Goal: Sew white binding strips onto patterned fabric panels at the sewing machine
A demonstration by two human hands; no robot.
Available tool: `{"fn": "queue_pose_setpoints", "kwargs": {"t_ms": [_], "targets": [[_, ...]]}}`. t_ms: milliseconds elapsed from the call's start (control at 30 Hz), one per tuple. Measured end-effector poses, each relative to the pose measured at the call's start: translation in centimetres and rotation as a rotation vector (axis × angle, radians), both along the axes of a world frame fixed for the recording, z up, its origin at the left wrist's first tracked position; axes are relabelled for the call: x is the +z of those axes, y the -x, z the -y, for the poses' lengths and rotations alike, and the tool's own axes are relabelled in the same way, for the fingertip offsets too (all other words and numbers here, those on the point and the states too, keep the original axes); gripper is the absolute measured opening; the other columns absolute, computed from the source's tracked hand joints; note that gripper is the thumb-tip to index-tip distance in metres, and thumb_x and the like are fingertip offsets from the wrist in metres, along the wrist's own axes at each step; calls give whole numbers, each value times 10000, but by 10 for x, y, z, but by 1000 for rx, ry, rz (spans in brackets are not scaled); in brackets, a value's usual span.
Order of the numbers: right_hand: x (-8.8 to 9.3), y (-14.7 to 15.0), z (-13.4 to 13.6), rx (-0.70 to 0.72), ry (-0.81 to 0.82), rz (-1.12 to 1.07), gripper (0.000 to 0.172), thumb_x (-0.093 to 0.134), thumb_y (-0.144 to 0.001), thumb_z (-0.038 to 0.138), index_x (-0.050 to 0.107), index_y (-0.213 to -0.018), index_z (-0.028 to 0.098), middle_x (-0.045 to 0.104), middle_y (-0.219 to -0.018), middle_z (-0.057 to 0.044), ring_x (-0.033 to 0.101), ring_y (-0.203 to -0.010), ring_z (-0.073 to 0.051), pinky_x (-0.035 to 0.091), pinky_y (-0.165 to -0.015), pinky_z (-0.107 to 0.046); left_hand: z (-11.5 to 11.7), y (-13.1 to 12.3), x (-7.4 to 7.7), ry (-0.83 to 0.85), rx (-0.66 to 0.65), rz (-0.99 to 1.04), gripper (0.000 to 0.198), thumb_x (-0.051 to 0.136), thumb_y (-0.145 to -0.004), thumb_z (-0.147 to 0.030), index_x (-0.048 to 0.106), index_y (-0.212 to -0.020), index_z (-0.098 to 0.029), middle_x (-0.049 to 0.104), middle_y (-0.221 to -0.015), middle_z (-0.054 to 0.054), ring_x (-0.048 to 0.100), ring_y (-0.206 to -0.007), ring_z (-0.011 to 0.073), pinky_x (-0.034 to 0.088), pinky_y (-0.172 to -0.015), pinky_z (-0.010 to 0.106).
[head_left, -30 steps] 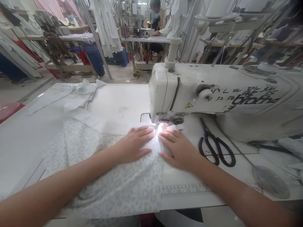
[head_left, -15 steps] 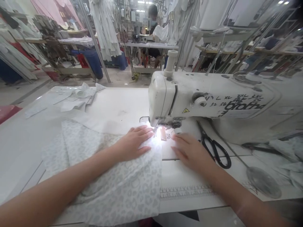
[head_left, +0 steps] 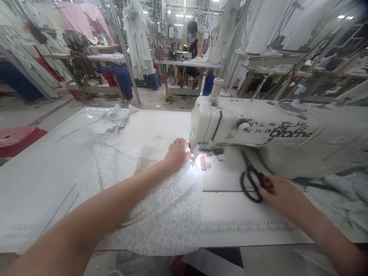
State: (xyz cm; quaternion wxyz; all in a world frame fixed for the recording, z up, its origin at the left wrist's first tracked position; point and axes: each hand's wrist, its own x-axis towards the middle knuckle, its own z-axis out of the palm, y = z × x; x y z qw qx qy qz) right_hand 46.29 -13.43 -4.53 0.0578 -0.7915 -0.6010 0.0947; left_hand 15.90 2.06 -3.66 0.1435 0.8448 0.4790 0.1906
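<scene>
White fabric with a pale grey leopard print (head_left: 172, 214) lies on the sewing table, its right edge running up to the lit needle area of a white sewing machine (head_left: 209, 119). My left hand (head_left: 176, 155) is beside the machine head, just left of the needle, above the fabric's far edge. Its fingers are curled together and their tips are partly hidden. At the right, my right hand (head_left: 276, 189) is closed on one handle loop of black scissors (head_left: 250, 174). The scissors rest on the table, blades pointing away toward the machine.
Fabric scraps (head_left: 110, 119) lie at the table's far left, and more printed fabric (head_left: 342, 195) is bunched at the right. A printed ruler scale (head_left: 244, 226) runs along the front edge. A red stool (head_left: 21, 140) stands at the left. Beyond, a person (head_left: 195, 48) sits at another machine.
My right hand has left the needle area, moved right and taken hold of the scissors, which have turned. My left hand has slid forward and its fingers have curled. The view has shifted.
</scene>
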Motion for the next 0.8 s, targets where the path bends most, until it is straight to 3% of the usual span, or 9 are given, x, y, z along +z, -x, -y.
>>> {"fn": "queue_pose_setpoints", "kwargs": {"t_ms": [67,133,200,300,400,500,600,667,800], "targets": [[4,4,-5,10,9,3,273,485,-777,389,567,-905,162,637,-889,-126,615,-807,-278,469,-656,-359,1,-4,-9,-13,54,4,391,463,-810,-189,419,-1182,-77,365,-1322,215,220,-1302,344,265,-991,535],[8,6,-11,18,38,22,264,504,-764,426,555,-809,171,633,-842,-125,615,-776,-279,458,-624,-349,2,-5,-12,-6,70,11,348,468,-809,-191,443,-1142,-91,355,-1334,194,201,-1309,322,241,-1012,511],[13,6,-17,18,86,20,239,544,-733,410,523,-771,175,627,-793,-125,611,-718,-276,439,-562,-333,3,-4,-9,19,64,23,231,441,-819,-170,498,-1034,-107,441,-1245,168,311,-1245,285,295,-991,439],[22,10,-13,7,109,-27,171,546,-725,336,494,-780,183,624,-753,-105,597,-658,-264,410,-520,-318,8,0,2,90,76,49,177,376,-849,-182,533,-905,-122,554,-987,126,509,-980,235,417,-815,353],[30,31,25,112,82,-163,118,501,-768,330,487,-735,217,626,-733,-50,594,-678,-239,420,-564,-305,28,11,16,208,64,75,247,392,-861,-331,560,-838,-152,557,-759,54,531,-687,178,422,-587,282],[29,68,88,184,27,-412,188,488,-790,383,468,-671,238,606,-652,-25,575,-599,-223,420,-512,-296,63,30,25,397,-16,77,306,503,-789,-461,605,-762,-173,500,-595,-6,463,-513,121,350,-458,226],[17,106,143,152,-5,-623,134,553,-747,353,508,-806,241,635,-842,-56,602,-773,-253,477,-602,-322,103,49,28,677,-102,142,328,573,-732,-500,607,-746,-174,453,-551,-30,396,-469,91,307,-438,207],[4,124,162,139,39,-730,201,562,-757,336,494,-916,233,612,-957,-69,587,-870,-251,486,-684,-344,125,57,28,746,-137,219,315,569,-743,-489,561,-733,-175,446,-589,-32,381,-500,86,303,-456,202],[-19,149,169,122,103,-832,163,534,-796,316,460,-903,217,578,-862,-31,563,-755,-206,467,-673,-336,151,63,27,669,-111,234,284,471,-820,-464,480,-751,-188,386,-594,-47,334,-504,85,270,-455,197]]}}
